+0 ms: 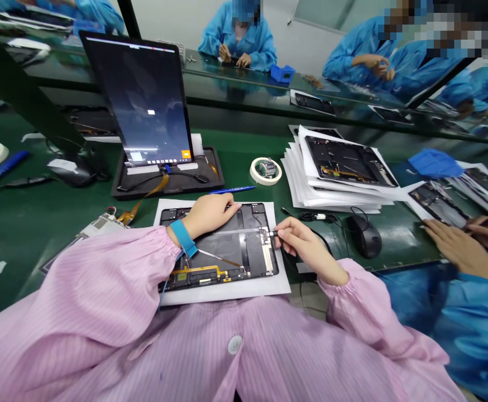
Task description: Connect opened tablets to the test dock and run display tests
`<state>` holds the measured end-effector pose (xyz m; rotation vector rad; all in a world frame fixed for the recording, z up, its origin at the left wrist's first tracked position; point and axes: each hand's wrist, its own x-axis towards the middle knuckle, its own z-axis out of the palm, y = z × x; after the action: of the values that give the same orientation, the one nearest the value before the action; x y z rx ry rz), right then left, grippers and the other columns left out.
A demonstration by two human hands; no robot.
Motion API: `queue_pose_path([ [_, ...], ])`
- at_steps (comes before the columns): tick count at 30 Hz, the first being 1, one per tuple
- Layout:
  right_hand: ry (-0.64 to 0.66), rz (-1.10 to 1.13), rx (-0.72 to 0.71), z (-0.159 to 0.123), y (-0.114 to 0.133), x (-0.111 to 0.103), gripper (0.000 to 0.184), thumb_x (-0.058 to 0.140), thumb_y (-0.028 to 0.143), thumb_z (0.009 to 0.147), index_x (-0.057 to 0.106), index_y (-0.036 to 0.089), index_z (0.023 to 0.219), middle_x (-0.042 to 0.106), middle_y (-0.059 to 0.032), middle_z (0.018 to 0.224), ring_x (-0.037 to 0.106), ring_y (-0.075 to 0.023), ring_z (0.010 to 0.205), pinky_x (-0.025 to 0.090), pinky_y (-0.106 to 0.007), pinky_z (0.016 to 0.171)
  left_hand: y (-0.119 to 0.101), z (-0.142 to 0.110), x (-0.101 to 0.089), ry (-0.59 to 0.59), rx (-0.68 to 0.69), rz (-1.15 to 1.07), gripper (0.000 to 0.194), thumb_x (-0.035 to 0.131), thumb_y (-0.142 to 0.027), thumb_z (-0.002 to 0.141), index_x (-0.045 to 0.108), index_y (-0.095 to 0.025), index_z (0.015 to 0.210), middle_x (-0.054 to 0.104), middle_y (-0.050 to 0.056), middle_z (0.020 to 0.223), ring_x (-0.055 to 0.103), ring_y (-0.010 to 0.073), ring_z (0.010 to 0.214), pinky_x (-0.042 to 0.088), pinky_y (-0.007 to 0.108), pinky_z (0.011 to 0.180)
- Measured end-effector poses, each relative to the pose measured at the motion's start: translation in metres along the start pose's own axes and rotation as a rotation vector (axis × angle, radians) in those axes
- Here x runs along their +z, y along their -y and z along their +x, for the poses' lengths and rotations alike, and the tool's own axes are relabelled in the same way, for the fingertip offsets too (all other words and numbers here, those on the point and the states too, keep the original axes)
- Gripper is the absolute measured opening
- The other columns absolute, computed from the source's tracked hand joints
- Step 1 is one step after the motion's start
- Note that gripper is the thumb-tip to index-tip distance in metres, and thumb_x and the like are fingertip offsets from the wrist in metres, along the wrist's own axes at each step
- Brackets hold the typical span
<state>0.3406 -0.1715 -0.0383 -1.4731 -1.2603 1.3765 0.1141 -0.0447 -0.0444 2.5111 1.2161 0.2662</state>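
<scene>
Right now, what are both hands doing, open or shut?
Left hand: resting on the black housing, grip unclear.
Right hand: closed on a cable plug.

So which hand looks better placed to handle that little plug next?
Probably the right hand: it pinches the dark plug beside the small circuit board. The left hand lies over the far edge of the open black casing, away from the plug.

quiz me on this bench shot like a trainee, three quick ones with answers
1. True or false: a blue wrist strap is worn above the left hand.
2. What does the right hand hold at the edge of the open casing?
A) a blue pen
B) a black cable end
C) a mouse
3. Fill in: the casing lies on white ____.

Key: 1 true; 2 B; 3 paper
</scene>
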Motion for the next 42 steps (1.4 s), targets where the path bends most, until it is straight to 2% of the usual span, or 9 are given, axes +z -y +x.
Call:
queue_pose_path([
  [9,0.037,-0.078,0.024,0.001,0.001,0.001,0.025,0.049,0.044,0.088,0.045,0.020,0.092,0.056,0.0022,0.067,0.039,-0.0086,0.046,0.025,-0.020,0.041,0.000,0.000,0.000,-0.005,0.003,-0.015,0.040,0.034,-0.048,0.093,0.060,-0.019,0.085,0.066,0.004,0.079,0.058,0.0196,0.070,0.029,0.028,0.056],
  [11,0.009,-0.281,-0.014,-0.001,0.003,0.006,0.020,0.041,0.038,0.091,0.045,0.019,0.096,0.056,0.0002,0.068,0.044,-0.0116,0.050,0.032,-0.023,0.045,0.000,0.000,0.000,-0.008,-0.007,-0.018,0.040,0.035,-0.049,0.093,0.060,-0.019,0.085,0.066,0.004,0.078,0.058,0.0195,0.069,0.029,0.027,0.056],
  [15,-0.251,-1.011,-0.190,-0.010,0.009,0.022,0.033,0.036,0.028,0.093,0.046,0.012,0.120,0.061,-0.0102,0.082,0.057,-0.0253,0.076,0.045,-0.038,0.067,0.000,0.000,-0.001,-0.010,-0.016,-0.055,0.038,0.037,-0.048,0.092,0.061,-0.019,0.084,0.065,0.004,0.077,0.056,0.0185,0.068,0.029,0.027,0.056],
  [18,-0.262,-1.266,-0.303,-0.016,0.012,0.031,0.040,0.035,0.027,0.094,0.044,0.007,0.128,0.060,-0.0154,0.090,0.057,-0.0303,0.082,0.046,-0.044,0.072,0.001,0.001,-0.002,-0.009,-0.030,-0.096,0.037,0.040,-0.048,0.091,0.061,-0.019,0.082,0.065,0.003,0.077,0.055,0.0172,0.065,0.029,0.027,0.055],
  [26,-0.220,-1.186,-0.458,-0.013,0.002,0.027,0.047,0.037,0.023,0.093,0.032,0.011,0.138,0.058,-0.0147,0.099,0.053,-0.0286,0.085,0.049,-0.045,0.076,0.000,0.003,-0.003,-0.015,-0.055,-0.135,0.035,0.044,-0.047,0.090,0.061,-0.019,0.078,0.065,0.002,0.075,0.055,0.0165,0.065,0.029,0.026,0.055],
  [34,-0.209,-0.967,-0.457,-0.022,-0.001,0.020,0.051,0.045,0.031,0.094,0.031,0.014,0.139,0.059,-0.0129,0.102,0.057,-0.0264,0.092,0.049,-0.044,0.083,0.004,0.001,0.000,-0.008,-0.026,-0.121,0.039,0.039,-0.050,0.091,0.059,-0.020,0.077,0.065,0.002,0.076,0.056,0.0171,0.066,0.029,0.026,0.055],
  [36,-0.398,-0.836,-0.487,-0.033,-0.002,-0.007,0.047,0.046,0.034,0.094,0.035,0.018,0.137,0.061,-0.0097,0.102,0.059,-0.0234,0.094,0.048,-0.040,0.086,0.003,0.000,0.000,0.001,-0.034,-0.115,0.040,0.038,-0.051,0.091,0.057,-0.020,0.076,0.064,0.002,0.075,0.056,0.0173,0.066,0.029,0.026,0.055],
  [40,-1.325,-0.806,-0.398,-0.057,-0.023,-0.093,0.031,0.035,0.032,0.095,0.054,0.015,0.112,0.062,-0.0116,0.099,0.059,-0.0242,0.095,0.044,-0.043,0.090,0.004,-0.001,0.000,0.015,-0.029,-0.091,0.040,0.037,-0.053,0.090,0.055,-0.021,0.074,0.063,0.002,0.072,0.056,0.0183,0.064,0.029,0.027,0.054],
  [42,-1.338,-0.929,-0.248,-0.064,-0.043,-0.131,0.031,0.046,0.038,0.088,0.059,0.014,0.102,0.063,-0.0136,0.099,0.059,-0.0277,0.097,0.045,-0.046,0.089,0.005,0.000,0.000,0.022,-0.013,-0.091,0.040,0.037,-0.053,0.090,0.055,-0.021,0.074,0.064,0.002,0.072,0.056,0.0187,0.065,0.029,0.027,0.054],
])
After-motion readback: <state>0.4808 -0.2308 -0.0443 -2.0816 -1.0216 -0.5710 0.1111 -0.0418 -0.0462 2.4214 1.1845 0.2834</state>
